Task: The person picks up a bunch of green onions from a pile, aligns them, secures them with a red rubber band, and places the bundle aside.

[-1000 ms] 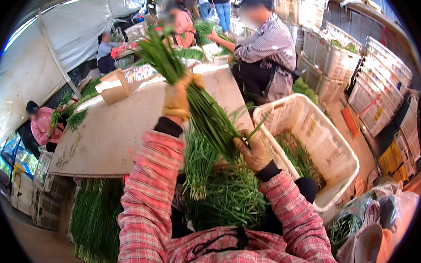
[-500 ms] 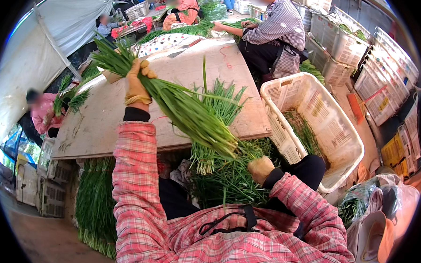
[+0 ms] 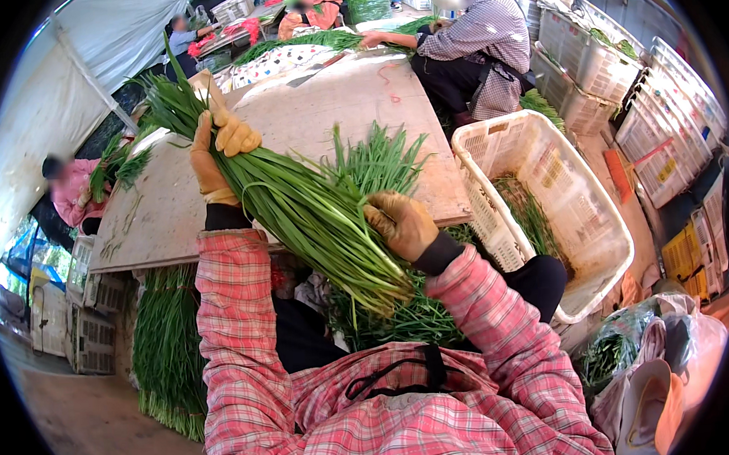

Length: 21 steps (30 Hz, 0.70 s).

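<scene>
A long bunch of green chives [image 3: 307, 214] slants over the near edge of the wooden board, leaf tips toward the far left and pale stem ends toward me. My left hand [image 3: 221, 148], in a tan glove, is closed around its leafy upper part. Bent gloved fingers of my right hand [image 3: 405, 224] close on the right side of the bunch, near the stems; the fingertips are partly hidden. Another small bunch of chives [image 3: 386, 165] lies on the board behind. Loose chives [image 3: 421, 314] are heaped below, over my lap.
The wooden board [image 3: 334, 90] stretches ahead. At its right stands a white plastic crate [image 3: 574, 194] with some chives inside. Tied chives [image 3: 166, 350] hang or stand under the board at left. A co-worker in a checked shirt [image 3: 486, 35] sits at the far right; stacked crates [image 3: 602, 71] line that side.
My right hand has risen from the heap below to the bunch. My left hand has shifted slightly left and down, and the bunch's stem ends have swung a little toward me.
</scene>
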Available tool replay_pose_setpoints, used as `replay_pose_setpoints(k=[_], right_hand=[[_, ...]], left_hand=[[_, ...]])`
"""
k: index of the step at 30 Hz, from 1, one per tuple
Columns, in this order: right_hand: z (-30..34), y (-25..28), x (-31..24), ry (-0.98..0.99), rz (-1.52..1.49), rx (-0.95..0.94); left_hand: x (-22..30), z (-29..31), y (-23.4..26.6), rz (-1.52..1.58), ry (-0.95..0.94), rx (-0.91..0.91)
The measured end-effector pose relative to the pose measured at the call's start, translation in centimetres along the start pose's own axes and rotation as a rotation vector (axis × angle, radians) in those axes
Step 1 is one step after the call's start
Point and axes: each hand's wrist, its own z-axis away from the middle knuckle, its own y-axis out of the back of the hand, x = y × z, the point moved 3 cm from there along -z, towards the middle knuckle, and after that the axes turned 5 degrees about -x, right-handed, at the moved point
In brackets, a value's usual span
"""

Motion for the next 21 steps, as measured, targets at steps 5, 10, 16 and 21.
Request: replay_pose_setpoints(k=[5, 10, 16, 21], right_hand=[[5.7, -1.0, 2.8, -0.336, 0.673, -0.237], [16.7, 0.8, 11.7, -0.655, 0.843, -0.875], [1.9, 3.3, 0.7, 0.101, -0.004, -0.076], [-0.6, -3.9, 3.1, -0.169, -0.692, -0.572]], left_hand=[[2.5, 2.9, 0.5, -0.019, -0.042, -0.006], [3.9, 3.8, 0.2, 0.061, -0.087, -0.02], [0.3, 3.2, -0.8, 0.211, -0.069, -0.047], [0.5, 2.1, -0.1, 0.257, -0.092, -0.121]])
